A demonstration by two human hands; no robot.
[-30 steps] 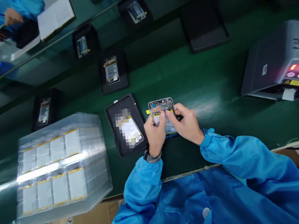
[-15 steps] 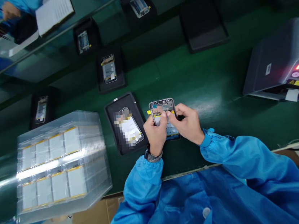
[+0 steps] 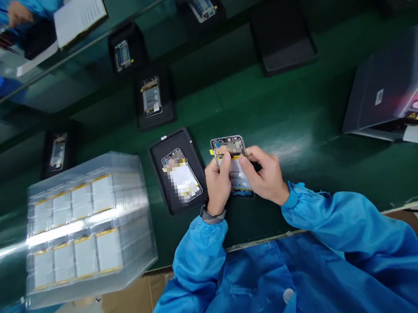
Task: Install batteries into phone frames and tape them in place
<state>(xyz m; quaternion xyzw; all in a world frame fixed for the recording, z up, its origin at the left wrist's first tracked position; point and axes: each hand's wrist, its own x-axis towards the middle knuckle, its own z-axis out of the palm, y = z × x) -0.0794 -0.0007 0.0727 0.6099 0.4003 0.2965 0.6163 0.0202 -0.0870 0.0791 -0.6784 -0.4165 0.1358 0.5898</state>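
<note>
An opened smartphone is held between both hands over the green bench, its circuit board at the top and its battery below. My left hand grips the phone's left edge, with its thumb on the board area. From the right side my right hand holds the same phone, its thumb lying near the yellow strip at the battery's top. The fingers beneath the phone are hidden. Left of my hands, a black tray carries another opened phone, partly blurred out by pixelation.
Stacked clear plastic trays of batteries stand at the left. A grey machine with a red display sits at the right. Farther back are several black trays with opened phones, one bare black tray, and a co-worker's hand near a notebook.
My thumbs have moved apart; the left one now reaches higher on the board. Both hands still hold the phone. The camera view has shifted slightly.
</note>
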